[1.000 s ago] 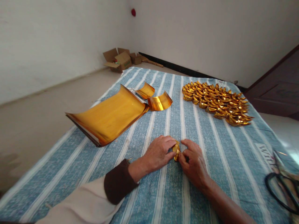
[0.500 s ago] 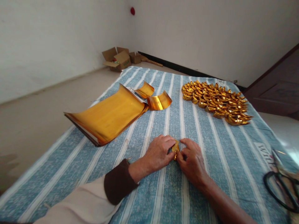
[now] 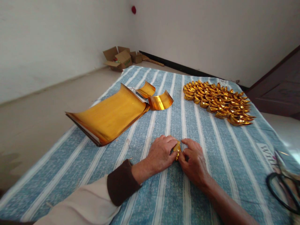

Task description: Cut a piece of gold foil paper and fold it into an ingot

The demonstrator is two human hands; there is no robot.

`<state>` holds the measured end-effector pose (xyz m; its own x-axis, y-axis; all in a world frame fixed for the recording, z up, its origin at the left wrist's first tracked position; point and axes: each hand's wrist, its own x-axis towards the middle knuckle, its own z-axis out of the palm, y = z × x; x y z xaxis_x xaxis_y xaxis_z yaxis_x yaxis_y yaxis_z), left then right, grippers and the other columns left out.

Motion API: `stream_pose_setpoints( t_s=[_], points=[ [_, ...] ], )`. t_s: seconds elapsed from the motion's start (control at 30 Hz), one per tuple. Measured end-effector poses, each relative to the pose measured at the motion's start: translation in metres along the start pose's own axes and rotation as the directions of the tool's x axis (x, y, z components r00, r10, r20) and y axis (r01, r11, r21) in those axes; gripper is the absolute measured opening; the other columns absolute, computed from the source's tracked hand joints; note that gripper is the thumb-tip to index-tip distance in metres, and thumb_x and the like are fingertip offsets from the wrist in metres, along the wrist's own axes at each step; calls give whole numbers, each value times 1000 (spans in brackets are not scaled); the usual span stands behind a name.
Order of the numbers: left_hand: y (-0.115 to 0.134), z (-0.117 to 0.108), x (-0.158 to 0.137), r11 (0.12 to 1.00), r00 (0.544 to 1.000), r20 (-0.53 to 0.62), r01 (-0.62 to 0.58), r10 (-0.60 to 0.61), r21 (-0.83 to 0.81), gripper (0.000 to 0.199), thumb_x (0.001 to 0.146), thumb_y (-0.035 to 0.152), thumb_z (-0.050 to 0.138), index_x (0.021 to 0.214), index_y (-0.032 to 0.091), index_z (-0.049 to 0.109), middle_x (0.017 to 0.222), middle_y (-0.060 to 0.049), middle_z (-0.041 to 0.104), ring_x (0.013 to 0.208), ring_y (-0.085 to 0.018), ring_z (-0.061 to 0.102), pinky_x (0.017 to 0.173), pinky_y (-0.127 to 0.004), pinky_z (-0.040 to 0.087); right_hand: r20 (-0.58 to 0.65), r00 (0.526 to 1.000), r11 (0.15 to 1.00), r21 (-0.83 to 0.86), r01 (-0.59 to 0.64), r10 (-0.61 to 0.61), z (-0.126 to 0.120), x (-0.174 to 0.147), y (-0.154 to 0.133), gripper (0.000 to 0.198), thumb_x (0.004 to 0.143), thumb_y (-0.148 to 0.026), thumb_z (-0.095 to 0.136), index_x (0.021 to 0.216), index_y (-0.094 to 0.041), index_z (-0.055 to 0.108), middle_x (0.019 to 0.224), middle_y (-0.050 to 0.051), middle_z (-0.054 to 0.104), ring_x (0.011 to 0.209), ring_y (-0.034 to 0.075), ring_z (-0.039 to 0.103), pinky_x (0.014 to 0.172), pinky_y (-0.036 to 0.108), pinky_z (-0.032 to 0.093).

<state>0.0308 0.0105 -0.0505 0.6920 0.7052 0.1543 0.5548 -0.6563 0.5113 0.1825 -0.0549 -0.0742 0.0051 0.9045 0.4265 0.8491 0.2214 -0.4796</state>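
A small folded piece of gold foil paper (image 3: 177,150) is pinched between my two hands, low over the striped cloth. My left hand (image 3: 162,150), in a dark cuff, has its fingers closed on the left side of the piece. From the right, my right hand (image 3: 194,161) grips it with thumb and fingertips. Parts of the folded paper are hidden behind the fingers. Beyond my left hand lies a stack of gold foil sheets (image 3: 110,115), with two curled gold pieces (image 3: 161,101) at its far right corner.
Many folded gold ingot shapes (image 3: 215,101) stand in rows at the far right of the cloth (image 3: 138,137). Black-handled scissors (image 3: 282,187) lie at the right edge. Open cardboard boxes (image 3: 119,59) stand on the floor beyond the table.
Both hands stay in nearly the same place, with slight finger movement on the folded gold paper. The whole view has shifted a little.
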Motion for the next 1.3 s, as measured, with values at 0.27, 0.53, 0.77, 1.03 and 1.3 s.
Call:
stream_pose_setpoints(
  t_s=[0.27,0.53,0.77,1.03,1.3],
  points=[
    [1,3,0,1000,1000,-9,5,-4,21,18,87,27,59,101,17,63,108,-6,67,96,-25,58,85,-41,45,-4,1000,1000,-10,6,-6,2,-2,2,25,81,-11,54,57,-18,59,109,15,66,106,29,58,93,50,43],
    [2,3,0,999,1000,-16,7,-6,52,18,87,28,57,101,18,62,105,-6,66,94,-25,57,83,-40,45,0,1000,1000,-20,0,0,1,0,1,26,82,-11,53,58,-18,60,108,14,66,105,29,58,93,51,44],
    [4,1,0,998,1000,-3,16,-16,54,18,85,24,59,101,17,63,106,-7,66,93,-25,57,82,-41,46,34,999,999,-36,26,-25,0,-1,2,26,85,-14,54,61,-18,61,110,14,65,108,29,57,94,52,42],
    [-3,-2,0,998,999,10,-51,51,-34,20,82,19,55,101,18,61,106,-8,66,100,-25,58,88,-41,46,66,996,997,-20,69,-68,-2,-2,6,24,89,-18,51,67,-18,62,113,14,64,110,30,55,95,53,41],
    [-14,-11,2,976,984,61,-157,168,-153,25,82,11,51,103,19,61,110,-6,67,106,-22,60,95,-40,45,79,993,996,-12,83,-82,-1,-2,9,23,92,-22,49,74,-20,63,114,12,63,111,28,54,96,52,41]
  ],
)
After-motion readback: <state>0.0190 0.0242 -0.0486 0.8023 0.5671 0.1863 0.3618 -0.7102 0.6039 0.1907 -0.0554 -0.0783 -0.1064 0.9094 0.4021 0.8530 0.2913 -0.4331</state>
